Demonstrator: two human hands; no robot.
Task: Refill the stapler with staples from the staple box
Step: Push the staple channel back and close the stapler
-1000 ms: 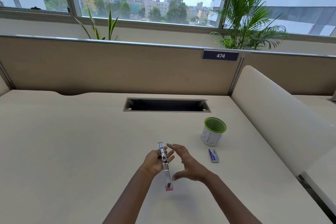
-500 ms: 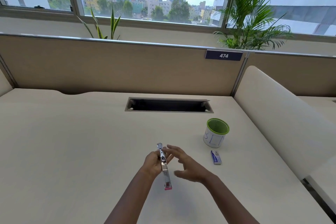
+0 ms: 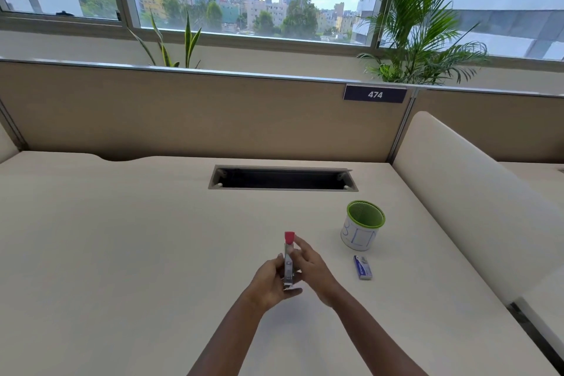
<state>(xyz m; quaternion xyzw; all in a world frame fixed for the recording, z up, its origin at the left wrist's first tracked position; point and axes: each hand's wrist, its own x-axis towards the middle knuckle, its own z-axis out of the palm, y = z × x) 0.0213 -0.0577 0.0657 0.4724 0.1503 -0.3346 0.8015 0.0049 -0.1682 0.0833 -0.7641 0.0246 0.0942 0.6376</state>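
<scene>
Fingers: those of the left hand (image 3: 268,281) are curled round the near end of the stapler (image 3: 288,262); those of the right hand (image 3: 312,269) are bent, with the tips pinching its right side.
Stapler: held above the desk (image 3: 122,253), front and centre, pointing away from the person with its red end farthest.
Staple box (image 3: 362,267): flat on the desk right of the hands, apart from them.
Nearby: a green-rimmed pen cup (image 3: 363,225) just beyond the box; a cable slot (image 3: 282,179) farther back.
In the way: both hands hide parts of the stapler's sides.
</scene>
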